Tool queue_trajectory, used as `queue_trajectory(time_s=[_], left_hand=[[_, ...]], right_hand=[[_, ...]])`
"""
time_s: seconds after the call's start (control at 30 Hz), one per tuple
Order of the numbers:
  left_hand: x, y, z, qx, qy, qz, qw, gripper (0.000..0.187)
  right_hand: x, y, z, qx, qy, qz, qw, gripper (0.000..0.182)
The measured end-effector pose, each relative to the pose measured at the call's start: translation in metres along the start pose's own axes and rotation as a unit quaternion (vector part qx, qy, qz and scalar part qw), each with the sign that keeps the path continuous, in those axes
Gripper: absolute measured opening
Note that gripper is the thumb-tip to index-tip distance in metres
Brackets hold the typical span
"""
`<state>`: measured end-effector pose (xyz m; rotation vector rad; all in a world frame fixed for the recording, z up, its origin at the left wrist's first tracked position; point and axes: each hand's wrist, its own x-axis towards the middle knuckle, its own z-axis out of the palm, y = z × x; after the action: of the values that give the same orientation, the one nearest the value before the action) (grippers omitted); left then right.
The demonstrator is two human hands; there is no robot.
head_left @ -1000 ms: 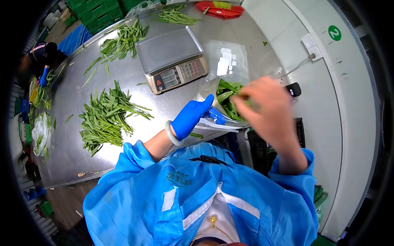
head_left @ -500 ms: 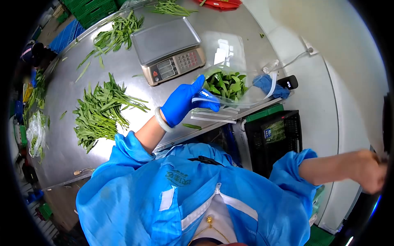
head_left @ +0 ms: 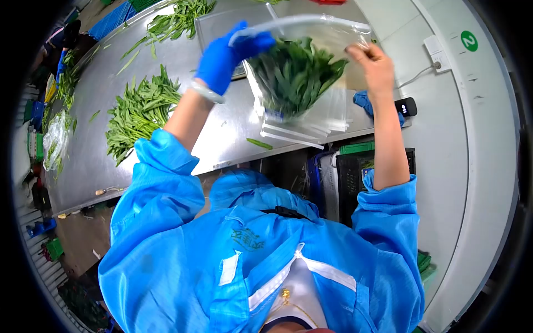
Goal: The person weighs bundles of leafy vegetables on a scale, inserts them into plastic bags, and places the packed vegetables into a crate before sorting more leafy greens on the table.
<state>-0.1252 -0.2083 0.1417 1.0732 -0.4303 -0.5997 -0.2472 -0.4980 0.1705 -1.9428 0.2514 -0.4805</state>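
Note:
A clear plastic zip bag (head_left: 327, 30) with leafy green vegetables (head_left: 300, 75) inside is held up over the steel table. My left hand (head_left: 222, 58), in a blue glove, grips its upper left edge. At the upper right edge, the fingers of my bare right hand (head_left: 377, 69) are closed on the same bag. Flat clear bags (head_left: 336, 114) lie stacked beneath it at the table's front edge. Behind my left hand and the bag, the scale's tray (head_left: 214, 25) shows only in part. To the left rests a pile of cut greens (head_left: 141, 114).
More greens (head_left: 180, 19) lie at the back of the steel table (head_left: 105, 172). A blue cloth-like item (head_left: 363, 101) and a small black device with a display (head_left: 406, 106) sit at the right corner. Below the edge stands a black crate (head_left: 350, 188). A white wall (head_left: 436, 150) bounds the right side.
My right hand has come in from the far right and taken hold of the bag. My left hand has raised the bag of greens off the tabletop, and it now covers much of the scale.

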Motion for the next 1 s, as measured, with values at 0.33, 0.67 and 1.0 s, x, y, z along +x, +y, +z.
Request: queue_trajectory(time_s=[0.33,0.67,1.0], left_hand=[[-0.25,-0.171,0.025,-0.029,0.179,-0.286,0.941,0.031],[-0.325,-0.313,-0.001,-0.228,0.19,-0.32,0.9,0.029],[-0.325,-0.283,0.02,-0.158,0.248,-0.346,0.891,0.019]], right_hand=[[-0.248,0.138,0.02,-0.08,-0.059,-0.076,0.992,0.018],[-0.3,0.136,0.039,-0.212,-0.108,-0.093,0.967,0.022],[-0.349,0.144,0.169,-0.257,-0.39,-0.273,0.841,0.02]])
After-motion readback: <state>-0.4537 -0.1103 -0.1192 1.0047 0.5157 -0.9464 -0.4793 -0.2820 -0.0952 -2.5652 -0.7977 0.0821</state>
